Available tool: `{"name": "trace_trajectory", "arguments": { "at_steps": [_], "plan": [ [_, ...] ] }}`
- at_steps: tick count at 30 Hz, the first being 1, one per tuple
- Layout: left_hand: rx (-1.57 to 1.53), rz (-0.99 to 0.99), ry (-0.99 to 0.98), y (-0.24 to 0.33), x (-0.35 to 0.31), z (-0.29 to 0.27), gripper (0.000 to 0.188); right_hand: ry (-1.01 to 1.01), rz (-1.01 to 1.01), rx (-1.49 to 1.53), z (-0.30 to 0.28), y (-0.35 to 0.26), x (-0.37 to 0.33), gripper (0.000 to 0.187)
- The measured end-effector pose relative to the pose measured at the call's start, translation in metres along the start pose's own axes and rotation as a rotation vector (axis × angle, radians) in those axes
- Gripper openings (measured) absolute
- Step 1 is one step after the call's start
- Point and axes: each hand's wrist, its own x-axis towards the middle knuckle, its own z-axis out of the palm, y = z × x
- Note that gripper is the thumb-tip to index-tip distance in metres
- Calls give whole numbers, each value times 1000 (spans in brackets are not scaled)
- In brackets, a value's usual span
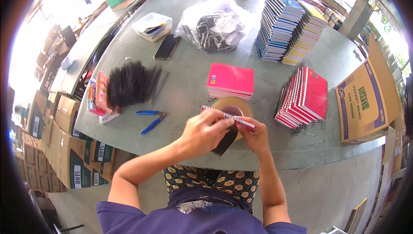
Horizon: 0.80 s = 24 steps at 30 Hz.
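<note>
The left hand (198, 131) pinches the spine edge of a small red notebook (235, 118) between thumb and fingers; the right hand (255, 136) clasps its right end. The notebook is spine-up in both hands, above a tan ring (220, 102), possibly a tape roll. A spiral wire coil (195, 102) seems to jut past its left end. The likeliest trouble is a missed hole or bent wire, if the coil goes in at a slant or the right hand's grip slackens and the pages slip; the fingers hide much of the spine. The jutting coil could also catch on something nearby. Farther left, blue-handled pliers (151, 125) lie near a pile of black coils (133, 81), which may tangle if 1 is tugged out. To the right, the leaning stack of spiral notebooks (316, 88) could slide if bumped
</note>
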Motion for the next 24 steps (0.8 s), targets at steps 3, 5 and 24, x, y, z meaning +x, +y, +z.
{"name": "trace_trajectory", "arguments": {
  "at_steps": [3,5,24],
  "plan": [
    [63,-104,416,11,25,-21,32,-25,8,-18,-3,0,-5,25],
    [28,0,78,5,10,0,32,-41,-4,-19,-2,1,-5,25],
    [-3,-437,-127,-43,-55,-25,29,-62,-104,111,-5,-7,4,36]
  ]
}}
